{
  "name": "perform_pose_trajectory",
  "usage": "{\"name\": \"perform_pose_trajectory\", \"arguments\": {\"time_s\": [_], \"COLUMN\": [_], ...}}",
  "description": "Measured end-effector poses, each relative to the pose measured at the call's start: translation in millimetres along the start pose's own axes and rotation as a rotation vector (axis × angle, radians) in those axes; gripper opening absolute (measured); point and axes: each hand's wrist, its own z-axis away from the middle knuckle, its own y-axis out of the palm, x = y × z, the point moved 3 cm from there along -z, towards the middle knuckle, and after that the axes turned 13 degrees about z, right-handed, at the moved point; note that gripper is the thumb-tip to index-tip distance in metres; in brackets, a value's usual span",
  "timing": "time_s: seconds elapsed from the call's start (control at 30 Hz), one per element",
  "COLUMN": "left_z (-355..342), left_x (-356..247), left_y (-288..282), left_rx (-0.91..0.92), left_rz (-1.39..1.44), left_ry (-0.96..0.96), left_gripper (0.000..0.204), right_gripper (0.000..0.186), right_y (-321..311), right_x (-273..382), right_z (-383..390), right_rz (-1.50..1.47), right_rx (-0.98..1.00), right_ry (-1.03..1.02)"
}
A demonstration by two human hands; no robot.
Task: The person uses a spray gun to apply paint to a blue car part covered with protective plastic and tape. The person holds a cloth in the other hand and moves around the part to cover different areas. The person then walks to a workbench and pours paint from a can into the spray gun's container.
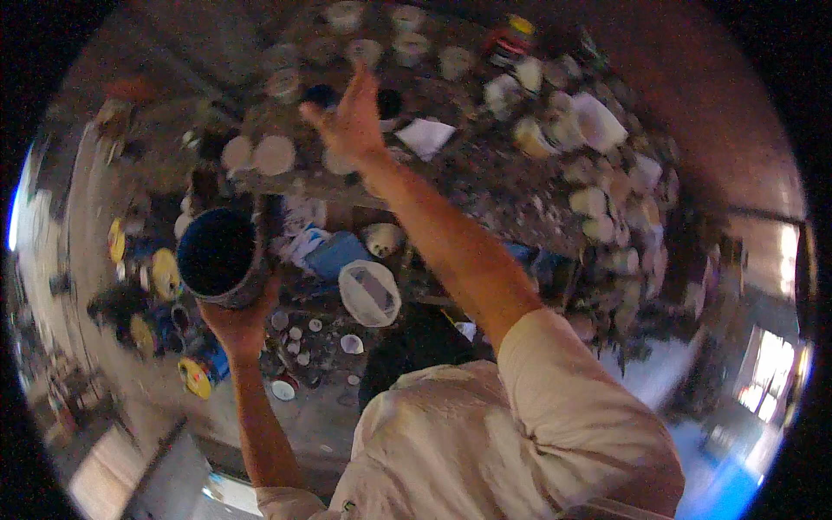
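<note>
My left hand (238, 325) grips a round pot-like vessel (253, 282) from below and the side, with its wide mouth tipped up toward me. The inside of the vessel is dark blue to black. Over the worktable my right hand (351, 121) is stretched out, thumb and fingers apart, with nothing seen in it. A small dark-mouthed cup (389, 104) stands just right of that hand, and a dark blue one (321, 94) is close to its thumb. Pale round pots (275, 155) sit to its left. A white sheet (425, 137) lies at its right.
Rows of pale cups (411, 45) line the table's far side. White containers (598, 121) crowd its right part, near a red tin with a yellow top (511, 39). Below are a white oval tub (370, 293), a blue cloth-like item (338, 255) and yellow-lidded cans (198, 377).
</note>
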Motion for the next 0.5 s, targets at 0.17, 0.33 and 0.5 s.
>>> {"name": "perform_pose_trajectory", "arguments": {"time_s": [0.17,0.33,0.5], "left_z": [-30.6,-36.7,-31.2], "left_x": [5.5,16.4,28.8], "left_y": [36.5,66.6,73.5], "left_rx": [0.135,0.339,0.412], "left_rz": [-0.067,0.002,0.053], "left_ry": [0.042,0.048,0.035], "left_gripper": [0.092,0.087,0.088], "right_gripper": [0.072,0.052,0.096], "right_y": [-149.3,-237.5,-362.7], "right_x": [-53.7,-234.6,-397.7], "right_z": [79.2,184.0,253.5], "right_rz": [-0.34,-0.762,0.658], "right_rx": [-0.07,-0.324,-0.101], "right_ry": [0.219,0.883,1.051]}}
